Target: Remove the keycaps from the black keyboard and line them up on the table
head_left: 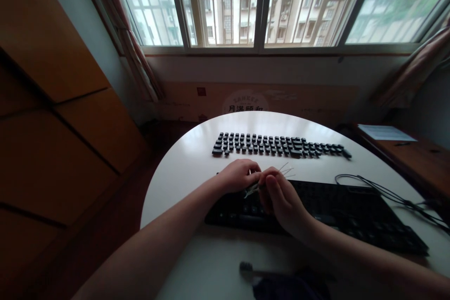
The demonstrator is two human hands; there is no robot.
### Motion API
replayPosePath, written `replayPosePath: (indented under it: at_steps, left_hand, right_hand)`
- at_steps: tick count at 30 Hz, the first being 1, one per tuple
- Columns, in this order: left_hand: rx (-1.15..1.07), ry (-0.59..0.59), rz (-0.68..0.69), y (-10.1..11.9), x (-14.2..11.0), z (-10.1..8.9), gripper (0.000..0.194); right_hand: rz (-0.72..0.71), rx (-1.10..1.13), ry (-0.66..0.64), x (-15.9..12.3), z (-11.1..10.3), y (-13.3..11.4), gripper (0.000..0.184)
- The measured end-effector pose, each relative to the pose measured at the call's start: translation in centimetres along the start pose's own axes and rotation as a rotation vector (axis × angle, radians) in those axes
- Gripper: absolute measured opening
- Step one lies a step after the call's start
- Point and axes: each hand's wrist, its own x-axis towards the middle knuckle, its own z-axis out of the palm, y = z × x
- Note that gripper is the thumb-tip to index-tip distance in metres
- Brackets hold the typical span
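Note:
A black keyboard (337, 206) lies on the white round table, with many of its switches or keys too dark to tell apart. Over its left part, my right hand (281, 194) is closed around a wire keycap puller (287, 169), whose thin wires stick out past the fingers. My left hand (239, 176) meets it from the left, fingers curled and pinched near pale wire ends; what they grip is hidden. Beyond both hands, loose black keycaps (267, 144) stand in rows on the table.
Near me lie a small black brush (246, 267) and a dark purple cloth (291, 288) on the table (176, 183). A black cable (390, 192) runs off to the right. A wooden desk (404, 150) with papers (386, 132) stands beyond, below a barred window.

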Motion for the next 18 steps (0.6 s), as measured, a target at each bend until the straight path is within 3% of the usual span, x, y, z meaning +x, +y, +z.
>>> replayPosePath:
  at_steps: [4,8,18]
  left_hand:
    - [-0.207,0.044,0.000,0.0,-0.4,-2.2,0.024]
    - [-0.387,-0.117,0.011,0.2,-1.2,-4.6,0.028]
    - [-0.407,-0.273,-0.019,0.6,-1.9,-5.8,0.025]
  right_hand:
    - [0.139,0.140,0.175,0.9,-0.3,-0.1,0.042]
    - [0.237,0.229,0.286,1.7,-0.4,0.0,0.046]
    - [0.185,0.188,0.239,1.6,-0.1,-0.3,0.048]
